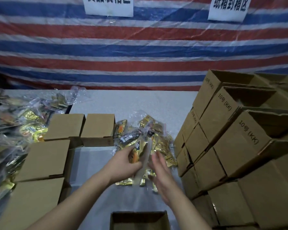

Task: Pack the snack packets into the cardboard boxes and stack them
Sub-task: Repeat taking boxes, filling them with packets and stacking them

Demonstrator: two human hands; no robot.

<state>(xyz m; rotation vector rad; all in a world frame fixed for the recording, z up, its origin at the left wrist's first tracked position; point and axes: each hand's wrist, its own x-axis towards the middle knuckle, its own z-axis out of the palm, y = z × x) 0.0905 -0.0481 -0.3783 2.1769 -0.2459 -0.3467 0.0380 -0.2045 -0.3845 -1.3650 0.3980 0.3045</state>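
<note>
Head view, left to right. Heap of clear-bagged gold and black snack packets (pixel 15 123) at 9 o'clock, count unreadable. Four closed brown cardboard boxes (pixel 45 160) beside it: two in a near column, two in a row at 11 o'clock. Left hand (pixel 123 165) at centre, fingers curled round a gold and black snack packet with an orange picture (pixel 136 155), long axis running 1 to 7 o'clock, top end toward 1. Second pile of small gold foil packets in a clear bag (pixel 158 138) under both hands. Right hand (pixel 161 175) open, fingers straight, palm facing left, holding nothing. Open brown cardboard box (pixel 140 219) at 6 o'clock, interior dark. Stack of open brown cardboard boxes printed "10号 (KK)" (pixel 239 138) at 3 o'clock, three printed sides showing, full count unclear.
</note>
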